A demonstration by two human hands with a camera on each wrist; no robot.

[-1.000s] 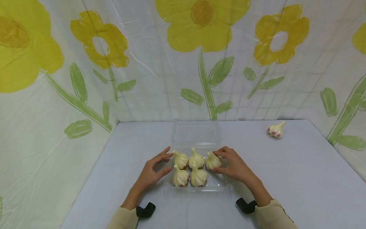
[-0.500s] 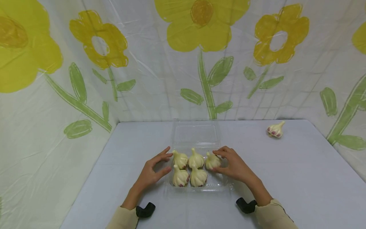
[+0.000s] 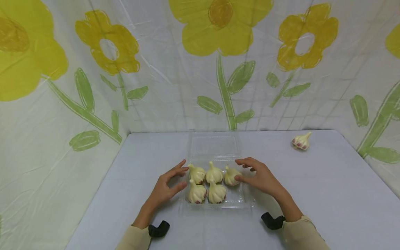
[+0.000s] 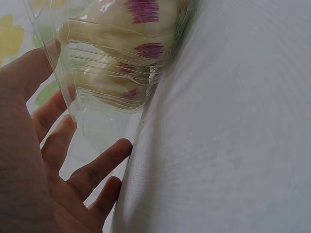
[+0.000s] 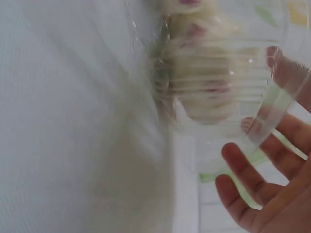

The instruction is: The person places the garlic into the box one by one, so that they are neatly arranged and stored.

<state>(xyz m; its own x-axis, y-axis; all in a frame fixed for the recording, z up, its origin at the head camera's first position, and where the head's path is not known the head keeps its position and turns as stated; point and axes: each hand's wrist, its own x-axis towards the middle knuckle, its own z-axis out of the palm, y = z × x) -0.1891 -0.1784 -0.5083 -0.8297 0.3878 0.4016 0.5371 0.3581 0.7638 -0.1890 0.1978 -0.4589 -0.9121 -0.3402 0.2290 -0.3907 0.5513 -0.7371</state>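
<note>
A clear plastic clamshell box (image 3: 232, 199) lies on the table with its lid (image 3: 214, 145) folded back. Several garlic bulbs sit inside in two rows; the far row ends at the right in one bulb (image 3: 232, 176), and the front right spot holds no bulb. My left hand (image 3: 170, 184) rests at the box's left side with fingers spread; in the left wrist view its fingertips (image 4: 57, 46) touch the clear rim. Above the right side my right hand (image 3: 260, 177) has loose, spread fingers and grips nothing. Its thumb overlaps the right bulb; contact cannot be made out.
One more garlic bulb (image 3: 301, 141) lies at the table's far right. The table (image 3: 150, 149) has a white cover, and a curtain painted with yellow flowers (image 3: 222, 27) hangs behind it. Black wrist mounts (image 3: 159, 229) are on both wrists.
My right hand has let go of the far right garlic bulb, opened its fingers and moved slightly right. The left hand has stayed where it was.
</note>
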